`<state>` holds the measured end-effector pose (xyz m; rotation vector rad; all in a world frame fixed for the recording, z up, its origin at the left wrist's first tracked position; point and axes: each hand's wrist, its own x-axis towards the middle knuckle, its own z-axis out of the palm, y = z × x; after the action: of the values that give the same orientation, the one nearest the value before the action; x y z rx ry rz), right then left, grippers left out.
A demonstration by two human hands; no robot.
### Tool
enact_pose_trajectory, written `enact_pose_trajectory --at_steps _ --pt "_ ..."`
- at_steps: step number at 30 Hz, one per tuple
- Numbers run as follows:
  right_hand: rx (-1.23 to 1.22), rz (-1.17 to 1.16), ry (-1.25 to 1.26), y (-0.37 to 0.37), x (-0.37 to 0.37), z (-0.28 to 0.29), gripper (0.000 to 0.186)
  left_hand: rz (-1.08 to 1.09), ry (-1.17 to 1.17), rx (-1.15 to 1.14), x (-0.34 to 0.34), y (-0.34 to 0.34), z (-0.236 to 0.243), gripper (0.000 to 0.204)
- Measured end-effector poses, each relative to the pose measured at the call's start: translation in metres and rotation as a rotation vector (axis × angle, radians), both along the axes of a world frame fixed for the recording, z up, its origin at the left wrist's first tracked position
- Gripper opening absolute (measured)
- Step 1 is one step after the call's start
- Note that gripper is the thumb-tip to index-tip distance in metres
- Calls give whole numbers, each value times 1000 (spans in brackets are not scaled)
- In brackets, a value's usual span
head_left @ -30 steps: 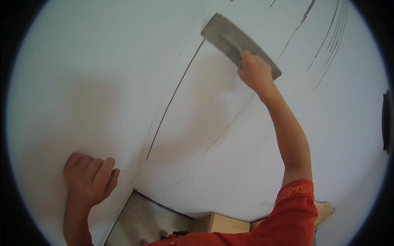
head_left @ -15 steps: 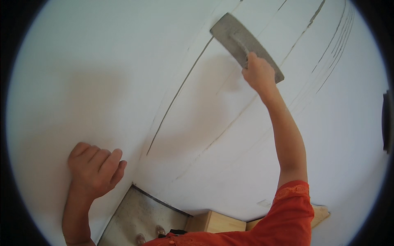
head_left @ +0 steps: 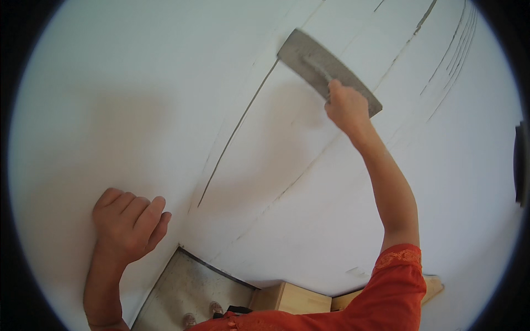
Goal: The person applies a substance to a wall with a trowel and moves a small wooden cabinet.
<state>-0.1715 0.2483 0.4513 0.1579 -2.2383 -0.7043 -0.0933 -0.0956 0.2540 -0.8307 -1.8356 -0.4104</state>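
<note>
My right hand grips the handle of a wide grey plastering trowel, whose blade lies on or close against the white wall and slants down to the right. The blade's left corner meets the top of a long dark line on the wall. My left hand is curled into a fist at the lower left, against or near the adjoining white wall. No object shows in it, and its palm side is hidden.
Several thin dark streaks run down the wall at upper right. Below, a grey floor meets both walls at a corner, with my shoes on it. Light wooden boxlike furniture stands along the wall's foot. A dark object sits at the right edge.
The trowel and my right hand have moved slightly down the wall, the blade's left corner shifting down and left along the dark line. My left hand is nearly still.
</note>
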Motion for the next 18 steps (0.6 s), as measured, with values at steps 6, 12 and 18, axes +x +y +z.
enact_pose_trajectory --at_steps 6,12,18 --pt "25 46 124 -14 3 20 7 -38 -41 9 1 -2 -5 17" --pt "-10 -36 23 -8 4 3 8 -34 -9 16 1 -5 -6 18" --pt "-14 49 64 -14 10 12 8 -23 11 20 6 -6 -3 18"
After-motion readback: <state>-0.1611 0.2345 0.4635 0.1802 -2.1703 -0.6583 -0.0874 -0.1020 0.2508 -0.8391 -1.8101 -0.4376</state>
